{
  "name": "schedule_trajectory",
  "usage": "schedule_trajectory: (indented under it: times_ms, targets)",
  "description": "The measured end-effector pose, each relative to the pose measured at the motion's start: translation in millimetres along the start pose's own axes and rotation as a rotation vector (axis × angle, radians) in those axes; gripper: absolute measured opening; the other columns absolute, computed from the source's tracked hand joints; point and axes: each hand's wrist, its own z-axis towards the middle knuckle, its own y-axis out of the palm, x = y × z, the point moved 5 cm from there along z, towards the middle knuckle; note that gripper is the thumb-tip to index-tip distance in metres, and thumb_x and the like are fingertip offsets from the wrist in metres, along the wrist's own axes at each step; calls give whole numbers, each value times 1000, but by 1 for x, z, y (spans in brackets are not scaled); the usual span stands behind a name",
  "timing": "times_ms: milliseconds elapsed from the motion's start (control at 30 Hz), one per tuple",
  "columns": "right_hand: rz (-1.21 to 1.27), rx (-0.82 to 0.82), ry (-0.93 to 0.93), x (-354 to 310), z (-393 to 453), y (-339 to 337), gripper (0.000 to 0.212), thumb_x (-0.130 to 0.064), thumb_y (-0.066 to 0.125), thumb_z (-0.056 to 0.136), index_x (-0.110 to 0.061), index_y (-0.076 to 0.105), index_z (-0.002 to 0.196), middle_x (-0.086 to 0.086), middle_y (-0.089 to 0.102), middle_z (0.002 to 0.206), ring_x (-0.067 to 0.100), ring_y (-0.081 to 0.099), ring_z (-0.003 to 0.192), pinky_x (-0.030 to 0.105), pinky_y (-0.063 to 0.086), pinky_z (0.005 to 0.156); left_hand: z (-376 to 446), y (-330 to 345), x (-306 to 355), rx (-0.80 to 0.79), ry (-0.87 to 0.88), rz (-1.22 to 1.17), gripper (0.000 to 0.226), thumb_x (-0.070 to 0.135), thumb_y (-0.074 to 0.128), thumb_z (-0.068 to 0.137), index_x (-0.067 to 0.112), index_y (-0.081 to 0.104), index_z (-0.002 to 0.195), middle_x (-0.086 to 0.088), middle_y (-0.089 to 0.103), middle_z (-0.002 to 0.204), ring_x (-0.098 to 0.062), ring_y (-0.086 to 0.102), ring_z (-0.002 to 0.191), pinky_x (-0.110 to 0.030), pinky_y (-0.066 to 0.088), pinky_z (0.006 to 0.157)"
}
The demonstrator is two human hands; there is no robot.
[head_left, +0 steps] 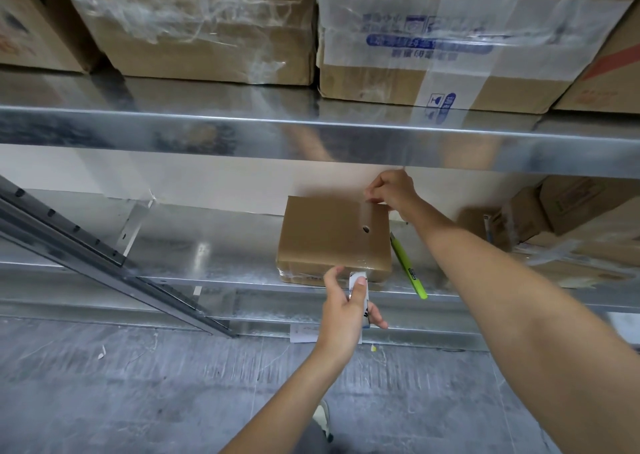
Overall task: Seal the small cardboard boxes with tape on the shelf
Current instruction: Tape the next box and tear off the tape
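The left hand [341, 310] grips a white tape roll [360, 296] just below the small brown cardboard box [334, 237] on the metal shelf [207, 245]; the right hand [393, 190] pinches clear tape at the box's far edge. Slack could wrinkle the strip or drag the box off the edge.

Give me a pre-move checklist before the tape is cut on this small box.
1. Small cardboard box flat on the metal shelf: ok.
2. Right hand pinching at the box's far edge: ok.
3. Left hand gripping the tape roll at the box's near edge: ok.
4. Clear tape laid fully across the top: cannot tell.
5. Yellow-green cutter beside the box, untouched: ok.
6. A free hand for the cutter: not ok.
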Motion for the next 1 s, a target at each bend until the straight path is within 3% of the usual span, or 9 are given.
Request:
schedule_trajectory:
  times_ms: [233, 367, 433, 600, 733, 867, 1000]
  targets:
    - [-13, 0, 46, 3, 4, 0, 11, -6, 78, 78, -1, 70, 83, 7, 71, 89, 11, 65, 74, 16, 46, 54, 6, 3, -3, -35, 10, -36, 55, 29, 37, 105, 44, 8, 150, -4, 60, 55, -19, 68, 63, -5, 44, 70]
    - [-20, -11, 58, 2, 0, 0, 9, -8, 77, 79, -6, 68, 77, 4, 69, 85, 14, 65, 78, 19, 48, 55, 9, -4, -5, -39, 2, -43, 54, 24, 38, 105, 41, 16, 151, -4, 56, 51, -17, 63, 54, -21, 53, 78]
    - [-17, -12, 61, 2, -2, 0, 15, -7, 73, 82, -9, 63, 72, 3, 68, 85, 13, 63, 78, 17, 45, 53, 13, -14, -4, -14, -36, -67, 53, 21, 39, 104, 38, 23, 151, -4, 53, 47, -19, 57, 48, -26, 56, 69]
    - [1, 3, 92, 4, -5, 2, 19, -7, 64, 89, -12, 57, 72, 8, 72, 92, 2, 60, 66, 13, 41, 51, 16, -26, 1, 5, -67, -54, 51, 16, 40, 103, 36, 30, 149, -3, 45, 43, -23, 47, 47, -24, 49, 51]
    - [51, 9, 140, 8, -6, 2, 21, -5, 64, 87, -12, 59, 69, 14, 74, 95, 13, 67, 76, 21, 48, 60, 15, -27, 0, 5, -36, 96, 55, 15, 39, 101, 34, 27, 151, 0, 44, 40, -17, 46, 42, -26, 45, 51]
    - [82, 25, 189, 14, -5, 3, 25, -1, 68, 83, -11, 59, 62, 20, 72, 96, 29, 70, 95, 40, 56, 87, 20, -38, 1, 7, -49, 105, 56, 12, 39, 98, 29, 32, 151, 3, 37, 39, -13, 39, 38, -27, 39, 49]
    - [97, 32, 224, 17, -8, 5, 25, -1, 69, 82, -11, 59, 61, 22, 72, 96, 33, 69, 94, 45, 56, 89, 21, -41, 1, 13, -62, 94, 57, 10, 39, 96, 27, 34, 150, 3, 30, 42, -14, 31, 39, -26, 37, 47]
